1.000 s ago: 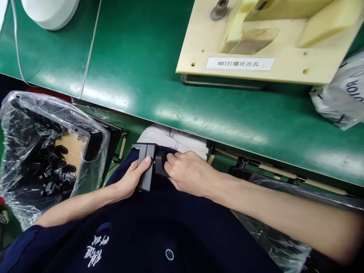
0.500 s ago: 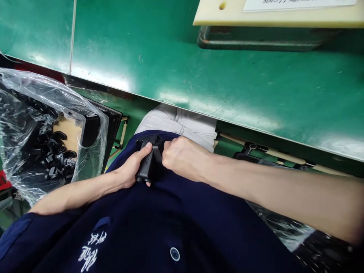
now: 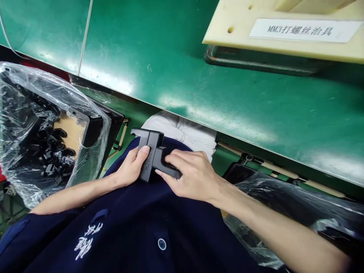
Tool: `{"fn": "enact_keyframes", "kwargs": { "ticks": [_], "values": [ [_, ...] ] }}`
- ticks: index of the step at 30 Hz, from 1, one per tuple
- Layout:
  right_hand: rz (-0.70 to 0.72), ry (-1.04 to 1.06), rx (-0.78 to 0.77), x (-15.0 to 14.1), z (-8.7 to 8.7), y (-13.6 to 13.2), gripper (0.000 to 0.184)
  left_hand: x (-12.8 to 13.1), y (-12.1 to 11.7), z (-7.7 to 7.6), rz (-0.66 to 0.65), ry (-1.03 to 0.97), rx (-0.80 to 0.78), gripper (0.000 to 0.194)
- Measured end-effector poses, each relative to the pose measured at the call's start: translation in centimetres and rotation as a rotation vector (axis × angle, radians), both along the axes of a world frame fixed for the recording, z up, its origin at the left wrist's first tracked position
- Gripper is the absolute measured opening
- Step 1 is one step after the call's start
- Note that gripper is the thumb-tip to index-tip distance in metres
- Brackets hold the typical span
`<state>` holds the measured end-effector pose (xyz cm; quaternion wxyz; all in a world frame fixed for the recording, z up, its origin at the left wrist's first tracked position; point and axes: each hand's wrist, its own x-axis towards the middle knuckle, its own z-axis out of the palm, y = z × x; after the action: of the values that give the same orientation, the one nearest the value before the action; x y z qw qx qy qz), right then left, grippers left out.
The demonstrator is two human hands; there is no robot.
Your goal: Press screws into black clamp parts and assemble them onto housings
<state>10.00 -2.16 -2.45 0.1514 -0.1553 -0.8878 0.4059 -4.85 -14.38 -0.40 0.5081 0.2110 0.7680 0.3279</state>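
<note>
My left hand [image 3: 130, 167] is closed round a black plastic housing [image 3: 152, 149] with raised BOSCH lettering, its thumb lying on the face. The housing is held in front of my dark blue shirt, and a small hooked end sticks out at its upper left. From its right side projects a curved black arm [image 3: 167, 170]. My right hand [image 3: 196, 175] pinches this arm, fingers over the top and thumb beneath. Whether arm and housing are one piece or two, I cannot tell.
At left stands a plastic-lined bin [image 3: 98, 131] with many black parts [image 3: 55, 151] and a cardboard piece [image 3: 69, 132]. A green bench [image 3: 170, 72] lies ahead, bearing a cream fixture plate [image 3: 241, 38] with a printed label. Another plastic-covered container [image 3: 264, 189] is at lower right.
My right hand has gone from a fist beside the housing to a pinch on the curved arm. The housing has turned, showing its lettered face and the arm. The view has shifted slightly.
</note>
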Motion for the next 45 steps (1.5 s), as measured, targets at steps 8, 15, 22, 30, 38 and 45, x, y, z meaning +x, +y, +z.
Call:
{"fn": "enact_keyframes", "kwargs": {
  "ticks": [8, 15, 22, 30, 38, 45],
  "values": [
    [-0.183, -0.030, -0.336, -0.9, -0.8, 1.7, 0.033, -0.1, -0.2, 0.9, 0.060, -0.016, 0.071, 0.058],
    [-0.255, 0.123, -1.120, 0.0, -0.2, -2.0, 0.056, 0.2, 4.3, 1.0, 0.146, 0.173, 0.375, 0.056],
    [-0.650, 0.376, -0.984, -0.2, 2.0, -2.3, 0.044, 3.4, 8.8, 1.8, 0.102, 0.056, 0.545, 0.040],
    [-0.780, 0.398, -0.941, 3.1, 3.6, 0.7, 0.047, 5.2, 12.8, 3.1, 0.076, -0.330, 0.502, 0.032],
    [-0.850, 0.541, -0.987, 2.8, 3.3, 0.6, 0.048, 6.0, 13.8, 4.1, 0.020, -0.352, 0.559, 0.041],
    [-1.118, 0.629, -0.731, 8.5, 5.4, 7.3, 0.042, 2.9, 12.6, 1.9, -0.140, -0.125, 0.675, 0.043]
  ]
}}
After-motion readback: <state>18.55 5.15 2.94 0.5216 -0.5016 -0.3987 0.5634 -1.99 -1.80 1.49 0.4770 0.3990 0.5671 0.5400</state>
